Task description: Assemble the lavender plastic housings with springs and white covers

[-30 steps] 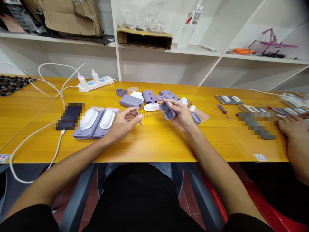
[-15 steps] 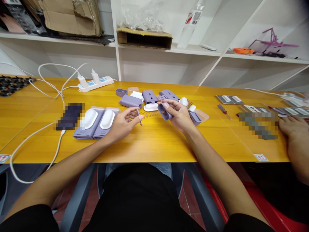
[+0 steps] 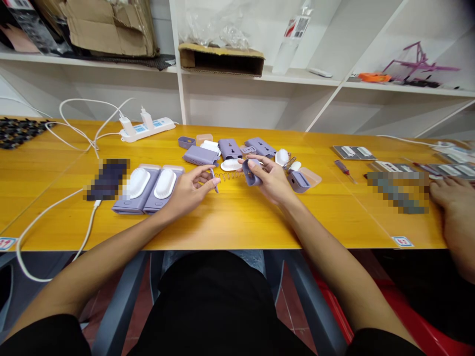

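Between thumb and fingers, my left hand (image 3: pixel 193 190) pinches a thin purple plate (image 3: pixel 214 180) seen nearly edge-on. A coil spring (image 3: pixel 228 176) stretches from that plate toward the hollow purple housing (image 3: pixel 251 174). My right hand (image 3: pixel 272 178) grips this housing, its opening turned to the left. Whether the spring's far end sits inside the housing is hard to see. Just behind the hands lie purple casings (image 3: pixel 230 148), a perforated casing (image 3: pixel 201 155) and white oval caps (image 3: pixel 230 164). Right of my right hand are another small purple housing (image 3: pixel 299 181) and more springs (image 3: pixel 290 162).
Two purple casings with white caps (image 3: pixel 164 184) stand left of my left hand, beside a blurred dark device (image 3: pixel 107 179) on a white cable. A power strip (image 3: pixel 148 129) lies behind. Rightward are a screwdriver (image 3: pixel 345 171) and another person's hand (image 3: pixel 454 198).
My right hand, with the housing, has shifted slightly and the housing has tilted a little. My left hand stays almost still with the plate.
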Demonstrator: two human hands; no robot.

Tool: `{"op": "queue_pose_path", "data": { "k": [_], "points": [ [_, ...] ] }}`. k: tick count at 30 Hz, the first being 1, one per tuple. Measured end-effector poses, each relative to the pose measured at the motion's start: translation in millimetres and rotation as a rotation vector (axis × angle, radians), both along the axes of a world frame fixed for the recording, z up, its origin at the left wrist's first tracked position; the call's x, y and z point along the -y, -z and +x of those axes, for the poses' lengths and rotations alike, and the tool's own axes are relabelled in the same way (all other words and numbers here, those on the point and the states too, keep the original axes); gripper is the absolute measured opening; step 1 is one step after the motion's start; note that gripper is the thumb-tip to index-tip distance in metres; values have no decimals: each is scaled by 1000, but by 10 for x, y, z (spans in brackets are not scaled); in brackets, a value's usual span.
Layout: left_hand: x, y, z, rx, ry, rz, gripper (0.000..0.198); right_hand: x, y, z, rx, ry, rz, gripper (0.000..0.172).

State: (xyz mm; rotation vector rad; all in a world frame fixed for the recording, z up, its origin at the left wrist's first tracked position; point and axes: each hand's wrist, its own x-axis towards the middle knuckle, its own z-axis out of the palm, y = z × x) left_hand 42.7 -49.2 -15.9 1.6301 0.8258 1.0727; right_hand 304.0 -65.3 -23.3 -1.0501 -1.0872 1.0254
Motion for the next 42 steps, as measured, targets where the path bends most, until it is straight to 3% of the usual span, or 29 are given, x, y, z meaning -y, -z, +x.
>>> {"op": "queue_pose_path", "data": {
  "k": [12, 33, 42],
  "points": [
    [-32, 40, -1, -36, -7, -52, 65, 37, -2, -124, -27, -58, -47, 59],
    [-33, 55, 30, 21, 27, -232, 42, -8, -51, 20, -47, -16, -185, 52],
    [-25, 45, 8, 50, 80, -263, 63, -15, -51, 17, -58, -4, -185, 51]
  ]
}}
